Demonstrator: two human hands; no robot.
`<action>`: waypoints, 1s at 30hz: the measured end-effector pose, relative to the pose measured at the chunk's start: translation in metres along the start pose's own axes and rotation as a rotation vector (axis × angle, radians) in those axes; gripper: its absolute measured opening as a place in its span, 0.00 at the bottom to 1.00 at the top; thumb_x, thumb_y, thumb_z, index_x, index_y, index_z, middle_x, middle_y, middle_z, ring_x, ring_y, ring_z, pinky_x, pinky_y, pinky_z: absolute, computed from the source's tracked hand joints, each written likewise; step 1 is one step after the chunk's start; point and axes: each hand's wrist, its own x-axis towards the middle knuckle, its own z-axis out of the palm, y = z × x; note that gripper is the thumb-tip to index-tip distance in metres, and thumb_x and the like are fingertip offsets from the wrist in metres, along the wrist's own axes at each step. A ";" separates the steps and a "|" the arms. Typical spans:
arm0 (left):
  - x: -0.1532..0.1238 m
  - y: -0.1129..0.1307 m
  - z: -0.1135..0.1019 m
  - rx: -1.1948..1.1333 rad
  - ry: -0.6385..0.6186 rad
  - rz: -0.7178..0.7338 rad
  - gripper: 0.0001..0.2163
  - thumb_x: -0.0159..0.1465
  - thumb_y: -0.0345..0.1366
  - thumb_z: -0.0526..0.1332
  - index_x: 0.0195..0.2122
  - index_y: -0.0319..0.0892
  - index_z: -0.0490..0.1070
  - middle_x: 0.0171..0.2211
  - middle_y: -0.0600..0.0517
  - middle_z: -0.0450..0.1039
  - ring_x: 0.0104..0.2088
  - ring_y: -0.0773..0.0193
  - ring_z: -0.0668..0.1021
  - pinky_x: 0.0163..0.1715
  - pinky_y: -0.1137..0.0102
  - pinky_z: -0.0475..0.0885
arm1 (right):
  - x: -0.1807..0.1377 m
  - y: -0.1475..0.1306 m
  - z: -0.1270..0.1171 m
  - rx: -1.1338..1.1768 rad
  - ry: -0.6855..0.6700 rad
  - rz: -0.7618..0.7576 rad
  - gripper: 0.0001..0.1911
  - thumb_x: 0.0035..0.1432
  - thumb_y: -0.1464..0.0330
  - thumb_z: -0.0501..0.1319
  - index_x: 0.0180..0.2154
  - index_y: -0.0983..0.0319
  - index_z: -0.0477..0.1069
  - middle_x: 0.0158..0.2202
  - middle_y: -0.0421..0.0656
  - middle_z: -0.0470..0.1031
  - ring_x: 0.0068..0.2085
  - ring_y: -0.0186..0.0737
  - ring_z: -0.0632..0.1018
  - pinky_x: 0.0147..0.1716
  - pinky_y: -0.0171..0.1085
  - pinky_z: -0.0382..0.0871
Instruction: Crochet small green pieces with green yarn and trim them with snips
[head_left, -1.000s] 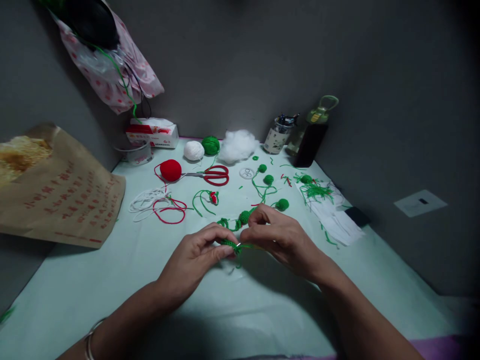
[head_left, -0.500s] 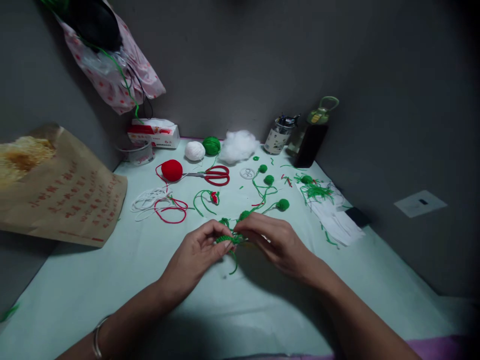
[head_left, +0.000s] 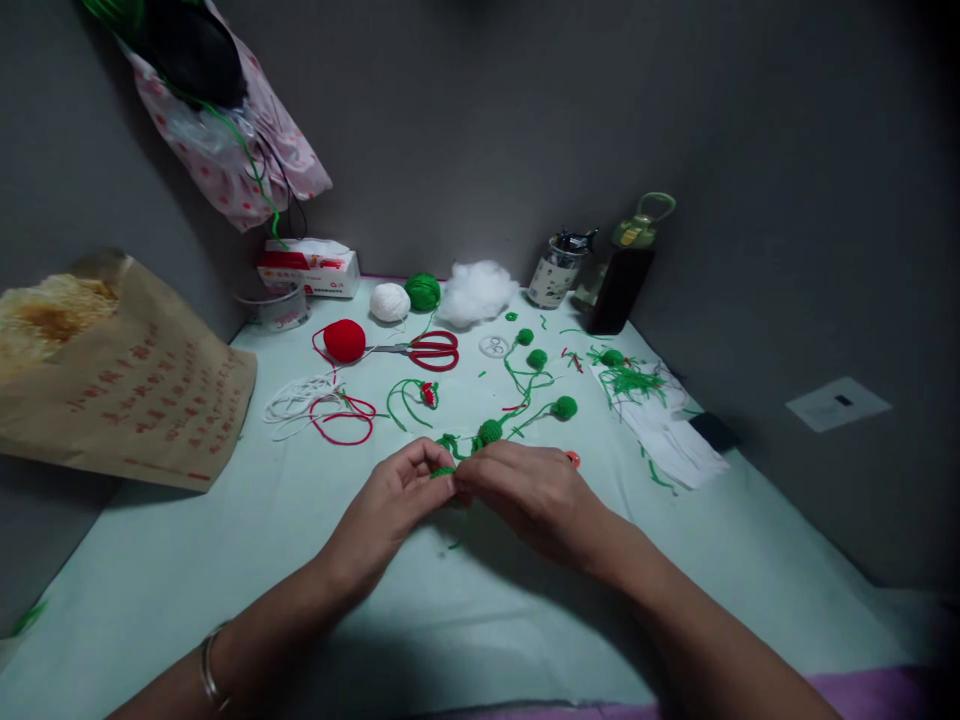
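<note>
My left hand [head_left: 394, 505] and my right hand [head_left: 529, 495] meet over the middle of the pale green table [head_left: 247, 560]. Both pinch a small green crocheted piece [head_left: 444, 471], which shows only as a sliver between the fingertips. A short green yarn tail [head_left: 455, 544] lies below the hands. Just beyond them sit small green crocheted balls [head_left: 489, 432] with trailing green yarn. A silver bangle is on my left wrist.
Red-handled scissors [head_left: 424, 350], a red yarn ball [head_left: 343, 340], white and green yarn balls [head_left: 405, 297] and white stuffing [head_left: 476, 290] lie further back. A brown paper bag [head_left: 127, 400] sits left; a jar [head_left: 555, 270] and dark bottle [head_left: 626, 270] stand at back right. Green scraps cover white paper [head_left: 660, 430].
My hands have closed together so the green piece is now almost hidden between the fingers. The metal tip seen a second ago no longer shows.
</note>
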 end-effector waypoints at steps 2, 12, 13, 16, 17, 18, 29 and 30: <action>0.000 -0.001 0.000 0.025 -0.010 -0.008 0.07 0.62 0.35 0.67 0.34 0.42 0.69 0.30 0.56 0.76 0.33 0.67 0.76 0.37 0.71 0.66 | 0.001 -0.003 0.000 -0.056 0.060 0.010 0.10 0.70 0.74 0.54 0.40 0.63 0.74 0.36 0.46 0.78 0.32 0.36 0.77 0.26 0.34 0.67; 0.006 -0.007 0.000 0.155 -0.122 -0.035 0.09 0.62 0.38 0.66 0.35 0.42 0.66 0.25 0.55 0.73 0.28 0.63 0.77 0.32 0.67 0.70 | 0.009 -0.009 -0.005 1.213 0.093 0.585 0.08 0.71 0.64 0.56 0.38 0.60 0.65 0.19 0.32 0.67 0.19 0.28 0.69 0.21 0.29 0.62; 0.006 -0.007 0.001 0.174 -0.119 -0.051 0.09 0.60 0.37 0.66 0.35 0.42 0.66 0.24 0.56 0.72 0.27 0.64 0.77 0.31 0.67 0.70 | 0.010 -0.006 -0.007 1.257 0.169 0.591 0.07 0.70 0.64 0.57 0.37 0.60 0.66 0.18 0.29 0.62 0.18 0.27 0.66 0.21 0.28 0.61; 0.006 -0.005 -0.001 0.203 -0.101 -0.083 0.08 0.59 0.35 0.68 0.34 0.42 0.68 0.22 0.59 0.70 0.24 0.67 0.75 0.29 0.69 0.69 | 0.008 0.000 -0.015 1.315 0.430 0.574 0.07 0.68 0.66 0.60 0.36 0.60 0.67 0.19 0.28 0.53 0.19 0.25 0.59 0.22 0.27 0.59; 0.005 -0.004 -0.002 0.203 -0.098 -0.084 0.08 0.59 0.36 0.68 0.35 0.42 0.69 0.23 0.59 0.70 0.24 0.68 0.75 0.30 0.69 0.69 | 0.007 0.002 -0.018 1.302 0.456 0.576 0.06 0.68 0.67 0.60 0.36 0.60 0.67 0.20 0.29 0.53 0.20 0.26 0.59 0.23 0.28 0.60; 0.005 -0.003 -0.003 0.201 -0.094 -0.081 0.08 0.59 0.36 0.68 0.35 0.42 0.71 0.24 0.58 0.72 0.25 0.68 0.76 0.30 0.69 0.68 | 0.006 0.004 -0.022 1.270 0.447 0.575 0.06 0.69 0.67 0.59 0.37 0.60 0.67 0.20 0.30 0.55 0.21 0.27 0.61 0.24 0.28 0.61; 0.003 -0.001 -0.008 0.210 -0.090 0.002 0.08 0.65 0.40 0.66 0.43 0.46 0.78 0.36 0.52 0.80 0.39 0.64 0.79 0.42 0.68 0.69 | -0.003 0.013 -0.037 0.335 0.130 0.236 0.07 0.64 0.76 0.62 0.39 0.61 0.79 0.36 0.44 0.72 0.38 0.36 0.74 0.34 0.35 0.69; 0.002 0.000 -0.008 0.217 -0.097 0.003 0.08 0.65 0.41 0.66 0.44 0.46 0.78 0.36 0.52 0.80 0.39 0.63 0.79 0.42 0.68 0.69 | -0.004 0.014 -0.036 0.301 0.116 0.222 0.08 0.65 0.76 0.61 0.40 0.61 0.79 0.36 0.44 0.71 0.37 0.36 0.74 0.34 0.35 0.68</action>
